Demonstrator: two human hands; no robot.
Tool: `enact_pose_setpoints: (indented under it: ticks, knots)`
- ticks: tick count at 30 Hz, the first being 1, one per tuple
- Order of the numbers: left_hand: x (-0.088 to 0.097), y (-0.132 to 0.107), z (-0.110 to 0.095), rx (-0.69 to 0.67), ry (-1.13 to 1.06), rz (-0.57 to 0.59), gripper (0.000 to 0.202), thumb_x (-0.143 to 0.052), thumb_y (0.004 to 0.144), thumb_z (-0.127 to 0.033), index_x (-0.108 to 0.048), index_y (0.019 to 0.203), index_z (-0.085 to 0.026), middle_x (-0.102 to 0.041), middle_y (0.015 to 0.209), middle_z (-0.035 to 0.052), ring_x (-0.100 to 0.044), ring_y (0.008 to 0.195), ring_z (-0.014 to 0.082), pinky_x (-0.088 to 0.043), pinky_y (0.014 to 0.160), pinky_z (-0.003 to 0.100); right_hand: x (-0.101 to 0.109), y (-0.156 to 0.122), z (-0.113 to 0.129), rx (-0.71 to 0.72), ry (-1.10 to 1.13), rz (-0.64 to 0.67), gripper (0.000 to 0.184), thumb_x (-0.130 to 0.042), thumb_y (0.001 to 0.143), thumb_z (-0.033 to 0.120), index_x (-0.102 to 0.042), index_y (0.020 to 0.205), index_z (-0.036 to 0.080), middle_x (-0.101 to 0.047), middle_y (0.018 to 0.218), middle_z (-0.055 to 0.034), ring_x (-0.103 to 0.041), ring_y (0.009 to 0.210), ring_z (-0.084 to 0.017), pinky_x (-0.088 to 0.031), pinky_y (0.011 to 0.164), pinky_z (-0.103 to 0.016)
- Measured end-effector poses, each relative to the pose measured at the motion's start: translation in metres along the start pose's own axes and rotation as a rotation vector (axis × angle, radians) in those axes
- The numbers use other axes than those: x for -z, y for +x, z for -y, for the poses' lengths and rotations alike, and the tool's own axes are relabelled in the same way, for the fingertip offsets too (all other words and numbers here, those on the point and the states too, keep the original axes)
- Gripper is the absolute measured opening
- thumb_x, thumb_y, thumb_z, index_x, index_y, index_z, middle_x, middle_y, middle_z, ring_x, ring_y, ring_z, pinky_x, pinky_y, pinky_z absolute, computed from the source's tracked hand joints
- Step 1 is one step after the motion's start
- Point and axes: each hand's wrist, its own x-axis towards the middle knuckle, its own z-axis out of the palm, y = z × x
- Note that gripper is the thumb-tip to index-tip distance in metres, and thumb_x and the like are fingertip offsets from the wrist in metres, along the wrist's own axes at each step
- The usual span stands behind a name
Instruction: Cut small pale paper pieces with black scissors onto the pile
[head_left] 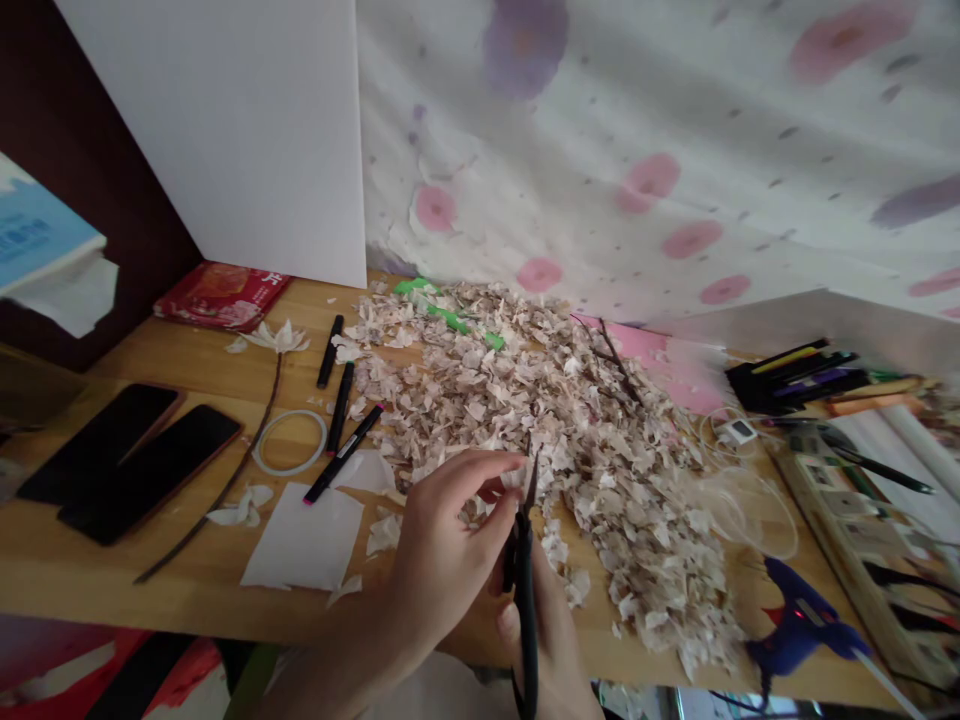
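Observation:
My left hand (442,550) pinches a small pale paper scrap (514,478) between thumb and fingers, right at the blades of the black scissors (526,600). My right hand (544,655) grips those scissors, their points raised towards the scrap. Just beyond both hands spreads a large heap of cream and pinkish paper petals (540,430) over the wooden table (172,600). A white paper flower on a thin brown stem (274,340) lies to the left of the heap.
Several black markers (341,455) and a white sheet (304,535) lie left of my hands, with two dark phones (150,470) further left. A blue glue gun (802,625) sits at the right, near a coil of clear wire (750,515). Patterned paper and a white board stand behind.

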Motion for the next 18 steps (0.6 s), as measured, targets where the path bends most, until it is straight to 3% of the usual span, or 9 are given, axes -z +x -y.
enact_pose_setpoints:
  ticks: [4,8,18]
  knots:
    - [0.000,0.000,0.001,-0.001,-0.001,0.001,0.027,-0.062,0.082,-0.005,-0.073,0.100,-0.020,-0.077,0.100,0.0038,-0.071,0.076,0.0129,-0.060,0.072,0.023,0.000,0.001,0.004,0.017,0.006,-0.023,0.073,-0.055,0.086,0.070,-0.052,0.140,0.022,-0.066,0.096,-0.0093,-0.062,0.087,-0.030,-0.050,0.070,-0.035]
    - [0.001,-0.002,0.003,-0.008,0.011,0.002,0.025,-0.063,0.081,-0.005,-0.073,0.099,-0.020,-0.077,0.100,0.0034,-0.070,0.078,0.0121,-0.058,0.073,0.021,-0.002,0.002,0.008,0.034,0.016,-0.014,0.062,-0.053,0.090,0.066,-0.054,0.132,0.021,-0.063,0.088,-0.0041,-0.056,0.074,-0.021,-0.044,0.065,-0.030]
    - [0.004,0.000,0.006,-0.001,0.022,-0.004,0.024,-0.063,0.081,-0.006,-0.072,0.099,-0.019,-0.077,0.097,0.0043,-0.070,0.074,0.0129,-0.058,0.069,0.023,-0.002,0.002,0.015,0.040,-0.051,-0.065,0.060,-0.055,0.089,0.066,-0.059,0.128,0.020,-0.063,0.088,-0.0041,-0.057,0.077,-0.022,-0.046,0.072,-0.030]
